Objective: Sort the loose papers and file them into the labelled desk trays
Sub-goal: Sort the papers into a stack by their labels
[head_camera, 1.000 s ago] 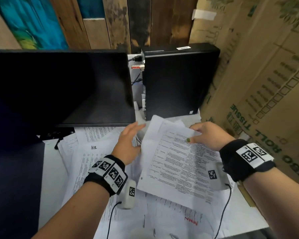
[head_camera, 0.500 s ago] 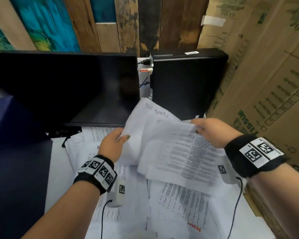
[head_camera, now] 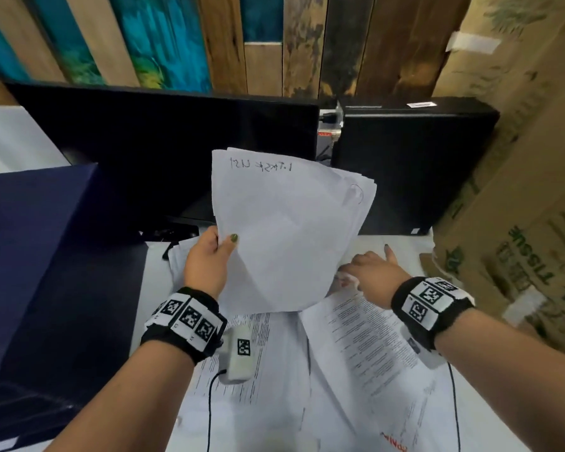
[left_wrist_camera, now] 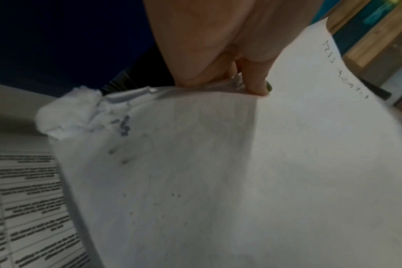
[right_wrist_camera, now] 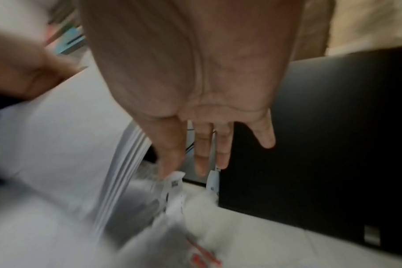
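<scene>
Head view: left hand (head_camera: 206, 262) pinches the lifted sheaf (head_camera: 284, 230); right hand (head_camera: 372, 272), fingers spread, should gather sheets beneath it squarely.

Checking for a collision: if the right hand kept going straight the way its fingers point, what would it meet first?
Probably the small white items lying just beyond the right hand, then the black computer case behind them; depth is unclear.

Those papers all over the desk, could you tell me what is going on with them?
A person is sorting them. The left hand grips a sheaf of sheets lifted upright in front of the monitor. The right hand, fingers straight, reaches toward the papers still on the desk. No trays are in view.
</scene>
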